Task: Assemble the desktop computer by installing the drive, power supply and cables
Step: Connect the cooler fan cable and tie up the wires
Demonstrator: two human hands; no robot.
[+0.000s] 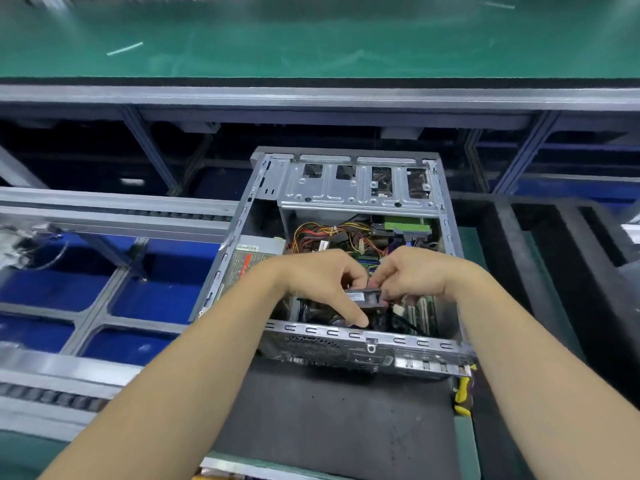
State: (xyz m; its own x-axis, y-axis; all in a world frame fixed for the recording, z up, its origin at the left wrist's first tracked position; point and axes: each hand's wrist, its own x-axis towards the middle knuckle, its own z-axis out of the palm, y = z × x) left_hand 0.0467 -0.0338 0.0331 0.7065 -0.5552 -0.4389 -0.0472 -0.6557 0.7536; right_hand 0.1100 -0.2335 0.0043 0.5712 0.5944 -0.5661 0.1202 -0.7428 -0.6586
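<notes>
An open grey computer case (346, 336) lies on a dark mat, its side off. Inside, the power supply (247, 265) sits at the left and a bundle of red, yellow and black cables (322, 235) runs across the middle. A green drive board (407, 225) sits under the metal drive cage (353, 187). My left hand (322, 282) and my right hand (412, 275) meet over the case's middle, both pinching a small black part with a white label (365, 296). What that part joins to is hidden by my fingers.
A dark mat (329, 417) lies under the case. Blue bins (152, 296) sit below a roller rail at the left. Black foam trays (561, 258) stand at the right. A yellow-handled tool (462, 393) lies by the case's near right corner. A green bench (311, 39) runs behind.
</notes>
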